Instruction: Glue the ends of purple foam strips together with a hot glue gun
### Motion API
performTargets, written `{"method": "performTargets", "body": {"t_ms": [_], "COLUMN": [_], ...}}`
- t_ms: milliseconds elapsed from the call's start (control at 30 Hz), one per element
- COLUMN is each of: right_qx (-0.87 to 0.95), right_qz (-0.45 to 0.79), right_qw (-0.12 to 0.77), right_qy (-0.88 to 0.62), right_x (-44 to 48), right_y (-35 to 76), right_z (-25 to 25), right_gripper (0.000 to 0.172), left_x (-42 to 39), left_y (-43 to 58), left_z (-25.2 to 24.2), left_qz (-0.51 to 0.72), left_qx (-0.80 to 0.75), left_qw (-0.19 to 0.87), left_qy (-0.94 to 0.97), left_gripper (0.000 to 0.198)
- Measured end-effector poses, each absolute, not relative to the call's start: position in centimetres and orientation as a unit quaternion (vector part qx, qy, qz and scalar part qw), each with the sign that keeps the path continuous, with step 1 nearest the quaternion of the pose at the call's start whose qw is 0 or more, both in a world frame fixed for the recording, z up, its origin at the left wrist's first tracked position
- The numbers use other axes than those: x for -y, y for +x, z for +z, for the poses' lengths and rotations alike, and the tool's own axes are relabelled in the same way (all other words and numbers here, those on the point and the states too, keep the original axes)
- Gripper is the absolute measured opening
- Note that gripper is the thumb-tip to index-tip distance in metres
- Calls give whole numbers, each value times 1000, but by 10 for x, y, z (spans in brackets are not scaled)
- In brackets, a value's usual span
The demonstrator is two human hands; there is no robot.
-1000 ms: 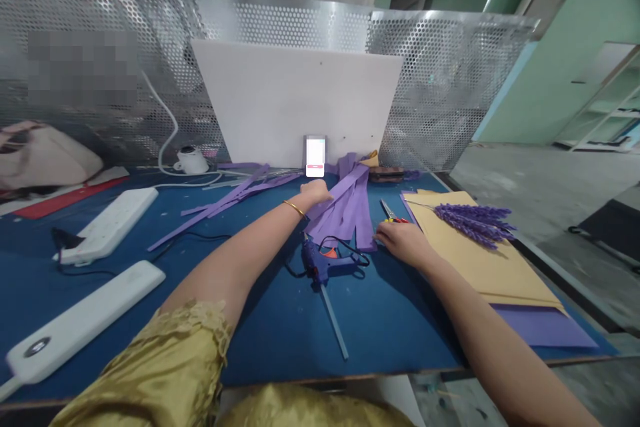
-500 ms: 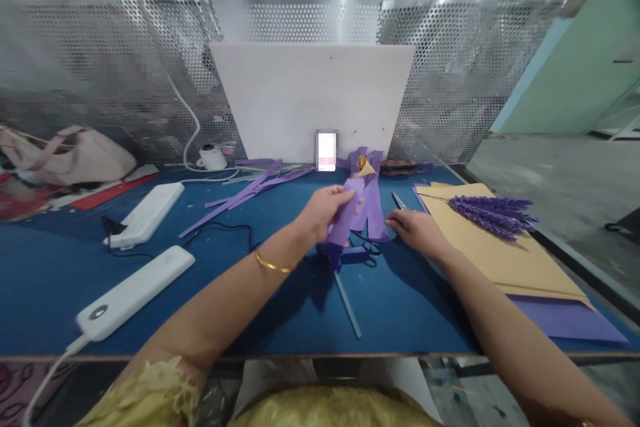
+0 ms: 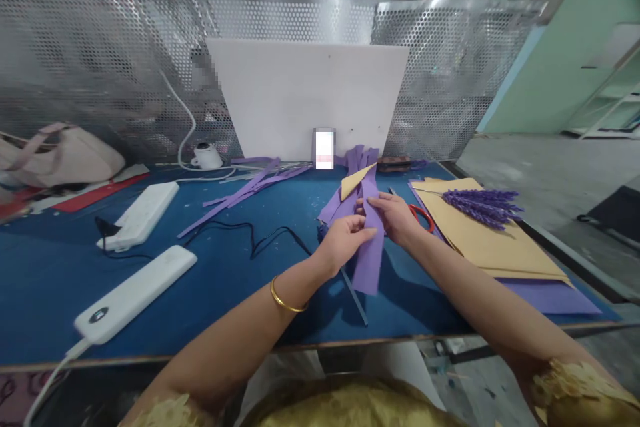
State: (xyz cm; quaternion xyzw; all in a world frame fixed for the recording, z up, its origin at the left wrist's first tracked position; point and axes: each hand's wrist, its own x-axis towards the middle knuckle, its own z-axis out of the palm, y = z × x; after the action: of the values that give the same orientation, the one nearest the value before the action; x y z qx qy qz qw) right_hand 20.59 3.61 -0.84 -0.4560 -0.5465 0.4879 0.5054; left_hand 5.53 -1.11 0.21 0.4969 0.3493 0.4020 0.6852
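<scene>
Gold bangle [image 3: 286,296] sits on the left wrist, above the near edge of the blue surface [image 3: 225,300]. To the left, a white power bank [image 3: 135,293] lies flat with its cable going off the edge.

At the middle, the left hand [image 3: 345,241] and the right hand [image 3: 395,217] both hold one purple strip [image 3: 369,260]. The left fingers [image 3: 364,235] are pressed together and pinch its left edge. The right fingers pinch it a little higher, near a tan paper piece [image 3: 356,180]. The lower end of the strip hangs free, just above a thin clear stick [image 3: 356,297].

I think the strip may crease or tear if the two hands pull apart, because it is thin and held only at the edges. The red-handled scissors [image 3: 423,217] lie just beside the right wrist and may be knocked. The black cable [image 3: 235,233] loops near the left forearm and may be dragged.

Further right lie a brown envelope [image 3: 480,250] and a lavender bunch [image 3: 483,205]. Loose purple strips [image 3: 245,190] lie further left. Behind them, a phone [image 3: 324,148] leans on a white board [image 3: 310,100].

No brand or writing can be read: the phone screen is blurred, and the round mark on the power bank is too small
</scene>
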Motion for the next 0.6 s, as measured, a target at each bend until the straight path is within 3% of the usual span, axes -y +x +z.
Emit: {"method": "performTargets", "body": {"t_ms": [100,167,267,333,367,467,600], "right_qx": [558,643,770,777,769,786,808], "right_qz": [458,383,181,-40,-77,-110,-129], "right_qw": [532,504,407,274,246,179,113], "right_qy": [-442,-430,-456,-565,-585,-582,-563], "right_x": [-29,-30,-53,-83,-99,-146,-183], "right_y": [199,199,211,222,227,236,237], "right_z": [0,7,17,20,20,9,-13], "right_gripper": [24,28,44,41,34,26,23], "left_x": [7,2,-7,-11,-12,-12,-15], "left_y": [50,45,33,21,14,-10,-30], "left_z": [5,7,18,31,40,62,74], "left_qz": [417,433,498,550,569,600,630], "left_qx": [-352,-358,-357,-303,-261,-146,-128], "left_qw": [698,708,704,707,712,716,698], "left_qy": [463,427,360,326,318,324,316], "left_gripper": [35,31,20,20,22,22,32]}}
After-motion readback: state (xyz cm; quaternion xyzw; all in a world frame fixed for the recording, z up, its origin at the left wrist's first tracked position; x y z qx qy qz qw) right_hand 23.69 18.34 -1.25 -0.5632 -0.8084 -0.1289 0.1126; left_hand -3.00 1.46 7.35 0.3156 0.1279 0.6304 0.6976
